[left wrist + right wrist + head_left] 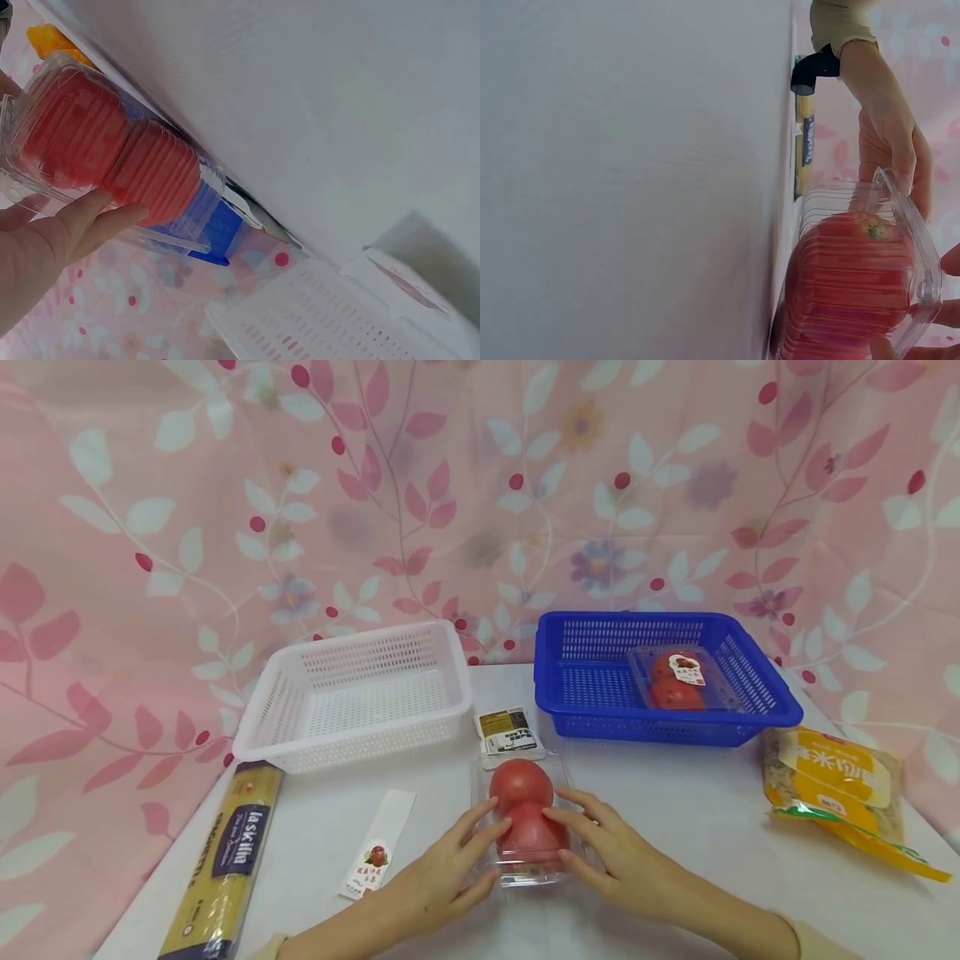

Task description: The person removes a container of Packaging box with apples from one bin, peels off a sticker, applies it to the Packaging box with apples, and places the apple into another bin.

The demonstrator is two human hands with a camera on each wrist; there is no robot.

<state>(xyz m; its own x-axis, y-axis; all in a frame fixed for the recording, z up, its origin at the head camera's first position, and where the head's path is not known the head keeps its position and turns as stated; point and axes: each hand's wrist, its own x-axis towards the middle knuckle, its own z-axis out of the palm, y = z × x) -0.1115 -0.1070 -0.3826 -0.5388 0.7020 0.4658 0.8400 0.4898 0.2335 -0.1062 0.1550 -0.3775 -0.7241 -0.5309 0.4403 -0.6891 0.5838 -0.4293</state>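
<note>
The fingers of the left hand (442, 881) and the right hand (611, 852) press on both sides of the clear tomato box (527, 827), grasping it between them, and the box stands on the counter (675, 810) just in front of the person. Behind it lie a small packet (507, 732), a white basket (360, 693) and a blue basket (660, 681) with another tomato box. The plastic looks thin and smooth, so I think a weak grip can let it slip, and a strong squeeze can bruise the tomatoes.
</note>
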